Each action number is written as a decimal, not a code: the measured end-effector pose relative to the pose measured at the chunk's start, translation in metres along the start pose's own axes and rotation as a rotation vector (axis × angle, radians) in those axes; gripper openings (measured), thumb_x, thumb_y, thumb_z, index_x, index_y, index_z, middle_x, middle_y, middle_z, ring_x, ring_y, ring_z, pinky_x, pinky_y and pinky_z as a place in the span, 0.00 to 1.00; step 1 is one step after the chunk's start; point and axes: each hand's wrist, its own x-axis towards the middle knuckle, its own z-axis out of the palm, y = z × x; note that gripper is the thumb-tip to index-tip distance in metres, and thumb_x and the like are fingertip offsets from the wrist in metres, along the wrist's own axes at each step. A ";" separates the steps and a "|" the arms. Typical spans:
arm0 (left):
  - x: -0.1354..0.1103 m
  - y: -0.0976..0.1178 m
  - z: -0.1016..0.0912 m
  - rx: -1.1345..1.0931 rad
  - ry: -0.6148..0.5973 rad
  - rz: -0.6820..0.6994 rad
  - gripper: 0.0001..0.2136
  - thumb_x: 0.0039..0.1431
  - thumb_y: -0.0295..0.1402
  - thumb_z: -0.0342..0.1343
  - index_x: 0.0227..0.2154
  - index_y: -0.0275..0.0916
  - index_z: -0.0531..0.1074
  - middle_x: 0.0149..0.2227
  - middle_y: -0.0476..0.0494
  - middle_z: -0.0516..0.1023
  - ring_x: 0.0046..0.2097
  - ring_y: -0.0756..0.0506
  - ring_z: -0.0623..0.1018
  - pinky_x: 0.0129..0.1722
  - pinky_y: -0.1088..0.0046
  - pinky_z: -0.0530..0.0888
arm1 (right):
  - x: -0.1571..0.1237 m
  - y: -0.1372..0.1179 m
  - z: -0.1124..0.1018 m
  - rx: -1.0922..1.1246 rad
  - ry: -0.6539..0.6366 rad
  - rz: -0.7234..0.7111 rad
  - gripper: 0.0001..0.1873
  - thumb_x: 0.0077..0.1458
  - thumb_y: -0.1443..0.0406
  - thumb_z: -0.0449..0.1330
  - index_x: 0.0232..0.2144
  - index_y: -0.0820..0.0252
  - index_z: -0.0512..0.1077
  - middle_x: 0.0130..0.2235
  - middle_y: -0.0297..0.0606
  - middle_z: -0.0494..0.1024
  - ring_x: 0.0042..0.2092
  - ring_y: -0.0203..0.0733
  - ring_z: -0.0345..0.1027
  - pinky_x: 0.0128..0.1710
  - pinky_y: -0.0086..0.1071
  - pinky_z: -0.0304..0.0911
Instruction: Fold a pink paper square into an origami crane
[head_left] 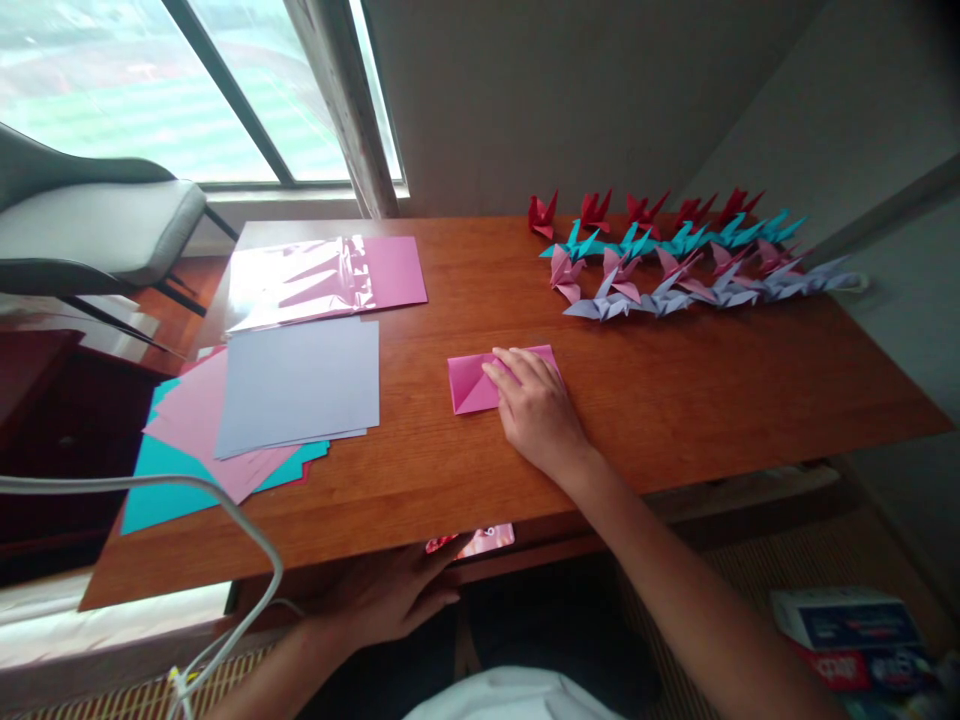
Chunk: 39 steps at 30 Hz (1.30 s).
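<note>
A pink sheet of paper (471,387), folded into a small rectangle with diagonal creases, lies on the wooden table. My right hand (536,405) rests on its right half, fingers stretched out and pressing flat, which hides part of the sheet. Below the table's front edge is my left hand (390,595), palm down with its fingers apart and nothing held. Beside those fingertips, a pink and red printed card (487,541) shows partly in the shadow under the tabletop.
Folded paper cranes in red, turquoise (634,243), pink and pale lilac (600,303) stand in rows at the back right. Grey-lilac sheets (300,385) lie over pink and turquoise ones on the left, near a plastic-wrapped pink pack (397,270). A white cable (255,535) loops at front left.
</note>
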 end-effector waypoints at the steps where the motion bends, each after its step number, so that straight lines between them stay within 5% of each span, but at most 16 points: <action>1: -0.003 -0.001 0.003 -0.011 0.005 0.001 0.31 0.67 0.46 0.50 0.70 0.52 0.50 0.60 0.37 0.74 0.50 0.34 0.81 0.45 0.58 0.79 | 0.000 0.000 0.000 0.001 0.001 -0.001 0.22 0.63 0.72 0.51 0.57 0.63 0.72 0.62 0.46 0.71 0.64 0.52 0.60 0.66 0.48 0.56; 8: -0.013 -0.008 0.021 -0.015 0.113 -0.050 0.29 0.68 0.48 0.46 0.69 0.52 0.52 0.56 0.37 0.76 0.49 0.34 0.80 0.46 0.59 0.78 | 0.000 0.000 -0.001 0.009 -0.002 -0.003 0.22 0.63 0.72 0.51 0.57 0.64 0.72 0.62 0.47 0.71 0.64 0.52 0.60 0.66 0.48 0.56; 16: -0.011 -0.003 0.007 0.070 0.082 -0.050 0.26 0.67 0.47 0.48 0.66 0.47 0.62 0.52 0.33 0.79 0.46 0.33 0.82 0.42 0.57 0.80 | 0.001 0.001 0.000 0.018 -0.005 0.002 0.22 0.63 0.72 0.52 0.57 0.62 0.72 0.62 0.47 0.70 0.64 0.52 0.60 0.65 0.49 0.56; 33: -0.010 -0.002 0.005 0.007 0.059 -0.057 0.27 0.67 0.46 0.49 0.67 0.52 0.59 0.56 0.37 0.76 0.42 0.38 0.82 0.38 0.64 0.80 | 0.000 0.001 0.000 0.017 0.001 -0.003 0.22 0.63 0.72 0.51 0.57 0.63 0.72 0.62 0.47 0.71 0.63 0.52 0.60 0.65 0.49 0.57; 39: -0.012 -0.004 0.014 -0.037 0.122 -0.069 0.26 0.68 0.47 0.48 0.66 0.50 0.60 0.54 0.37 0.77 0.47 0.37 0.81 0.44 0.62 0.79 | 0.000 0.001 0.000 0.014 -0.009 0.004 0.23 0.62 0.72 0.51 0.57 0.62 0.72 0.62 0.46 0.70 0.64 0.52 0.60 0.66 0.49 0.56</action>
